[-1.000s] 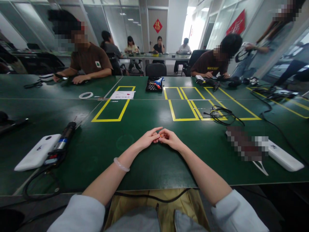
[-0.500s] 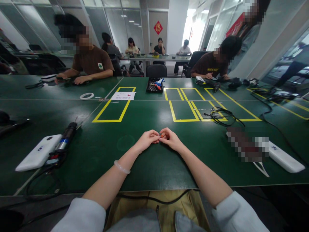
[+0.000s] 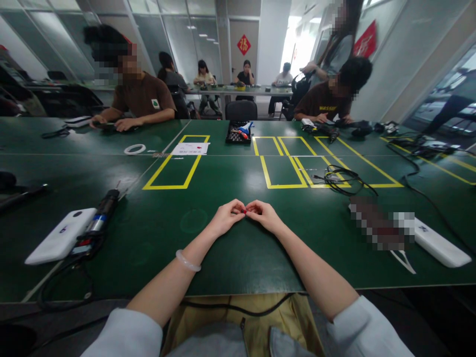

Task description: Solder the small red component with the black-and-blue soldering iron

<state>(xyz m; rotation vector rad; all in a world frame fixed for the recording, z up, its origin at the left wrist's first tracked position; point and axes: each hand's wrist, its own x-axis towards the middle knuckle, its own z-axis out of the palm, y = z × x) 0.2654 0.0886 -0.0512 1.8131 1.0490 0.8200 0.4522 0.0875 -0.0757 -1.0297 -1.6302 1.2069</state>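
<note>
Just above the green table [image 3: 238, 258], my left hand [image 3: 227, 217] and my right hand [image 3: 263, 216] meet at their fingertips. Between them is a tiny red piece [image 3: 244, 211], mostly covered by the fingers and too small to name. Thumb and fingers of both hands are pinched together on it. A pale bracelet [image 3: 188, 261] circles my left wrist. Beyond the hands, a white sheet of paper [image 3: 190, 148] with a small red spot lies across a yellow tape outline. Farther back stands a black tray [image 3: 232, 137] with a blue-and-white thing and a red thing in it.
At left lie a white power bank [image 3: 61, 237] and a black cylindrical device [image 3: 101, 215] with cables. A tape roll [image 3: 134, 149] is farther back. Right are a coiled black cable [image 3: 340, 178] and another white power bank [image 3: 441, 241]. Two people sit across the table.
My fingertips have shifted slightly around the small red piece, and both hands stay together in the same place. In the background, a standing person at the right has moved leftward.
</note>
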